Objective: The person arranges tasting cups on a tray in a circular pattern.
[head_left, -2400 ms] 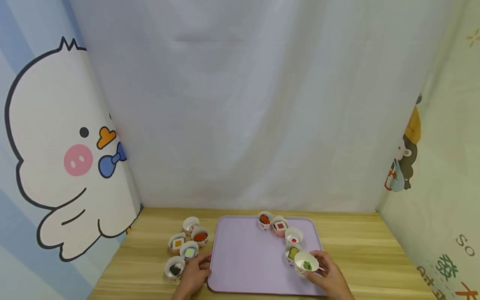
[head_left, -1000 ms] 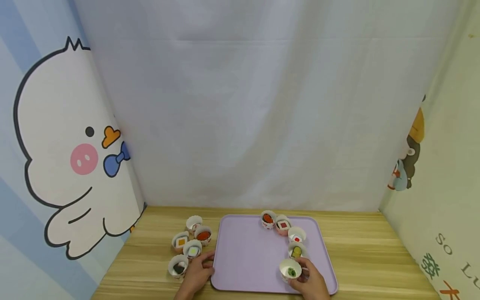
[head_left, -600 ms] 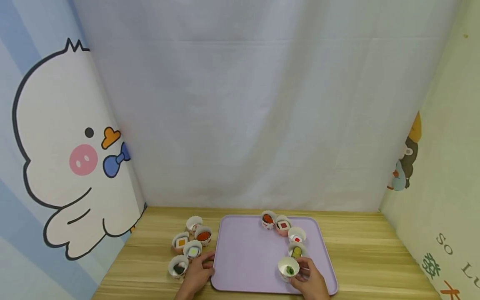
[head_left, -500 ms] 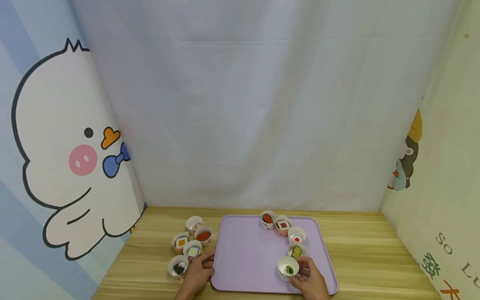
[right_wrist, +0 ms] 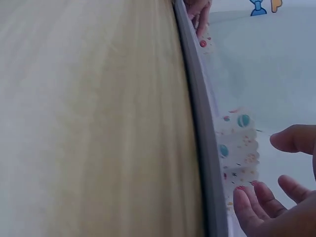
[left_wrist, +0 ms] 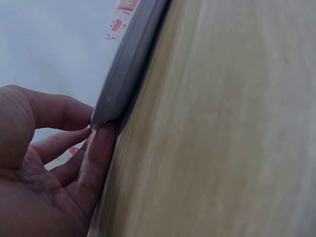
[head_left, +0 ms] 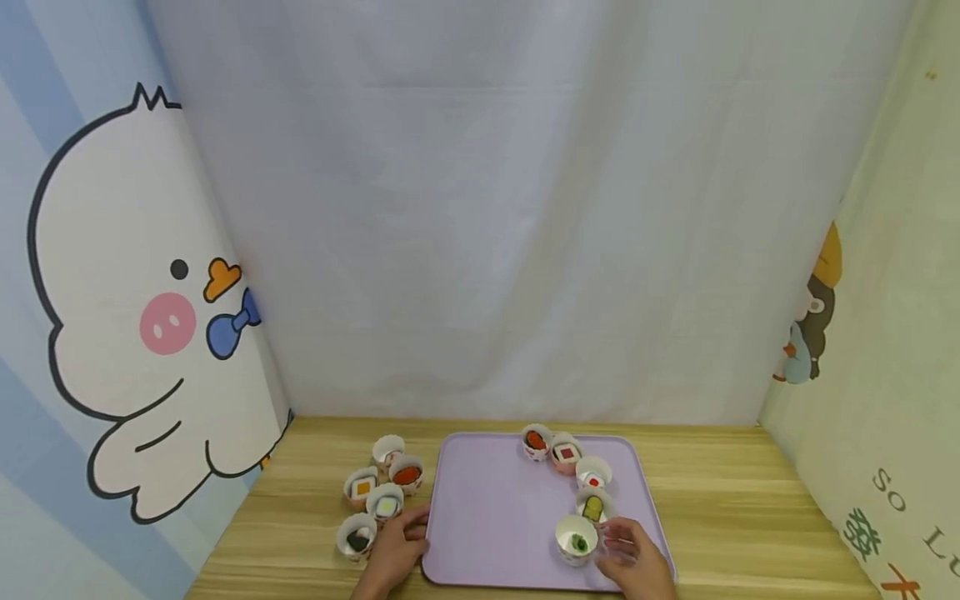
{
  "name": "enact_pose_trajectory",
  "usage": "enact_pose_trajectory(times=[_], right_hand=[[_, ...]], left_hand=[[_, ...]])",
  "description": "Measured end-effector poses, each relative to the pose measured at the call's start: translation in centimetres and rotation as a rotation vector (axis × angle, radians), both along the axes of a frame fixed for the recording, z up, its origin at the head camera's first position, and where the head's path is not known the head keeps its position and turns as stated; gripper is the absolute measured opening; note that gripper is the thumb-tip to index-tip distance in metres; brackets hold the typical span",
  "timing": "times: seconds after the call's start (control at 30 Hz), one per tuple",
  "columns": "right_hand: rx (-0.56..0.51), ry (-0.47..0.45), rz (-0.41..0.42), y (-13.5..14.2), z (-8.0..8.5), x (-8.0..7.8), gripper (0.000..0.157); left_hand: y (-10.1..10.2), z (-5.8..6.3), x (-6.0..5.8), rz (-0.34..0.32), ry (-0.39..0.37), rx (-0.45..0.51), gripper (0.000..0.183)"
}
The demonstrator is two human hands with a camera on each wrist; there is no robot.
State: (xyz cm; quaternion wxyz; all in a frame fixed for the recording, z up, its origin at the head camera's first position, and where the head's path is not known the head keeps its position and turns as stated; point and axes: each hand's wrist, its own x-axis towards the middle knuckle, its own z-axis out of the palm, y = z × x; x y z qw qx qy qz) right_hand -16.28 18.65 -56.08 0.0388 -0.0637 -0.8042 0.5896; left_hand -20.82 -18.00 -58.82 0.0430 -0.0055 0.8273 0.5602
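Observation:
My left hand (head_left: 397,546) pinches the near left edge of the lilac tray (head_left: 495,517); in the left wrist view its fingertips are at the rim (left_wrist: 116,94). A white patterned paper baking cup (head_left: 572,557) with a small green piece (head_left: 580,543) stands on the tray's front right part. My right hand (head_left: 637,558) is just right of that cup, fingers spread and holding nothing. The right wrist view shows patterned cups (right_wrist: 239,143) beyond the tray rim, a gap between them and the thumb. Behind the green-piece cup is a cup with yellow-green rounds (head_left: 592,507).
More cups curve toward the tray's back edge, including one with a red square (head_left: 567,454) and one with an orange-red topping (head_left: 536,442). Several filled cups, one with a dark piece (head_left: 357,537), stand left of the tray on the wooden table (head_left: 735,517). A pale curtain (head_left: 510,250) hangs behind.
My right hand brought the cup with the green piece leftward to the tray's front right, then let go and drew slightly right. My left hand keeps its place at the tray edge.

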Motion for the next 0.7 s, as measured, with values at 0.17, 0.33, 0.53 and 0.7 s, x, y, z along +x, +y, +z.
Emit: enact_pose_trajectory(times=[0.17, 0.33, 0.53, 0.7], right_hand=[[0.043, 0.022, -0.031, 1.3, 1.4, -0.3, 0.051], [0.102, 0.017, -0.032, 2.9, 2.1, -0.9, 0.053], [0.157, -0.017, -0.017, 5.0, 2.1, -1.5, 0.058], [0.174, 0.02, -0.014, 6.3, 2.4, -1.8, 0.056]], left_hand=[[-0.1, 0.1, 0.0, 0.0, -0.001, -0.002, 0.056], [-0.1, -0.1, 0.0, -0.01, 0.004, -0.007, 0.056], [-0.2, -0.4, 0.1, -0.031, 0.016, 0.009, 0.057], [-0.3, -0.4, 0.0, -0.029, 0.014, 0.031, 0.057]])
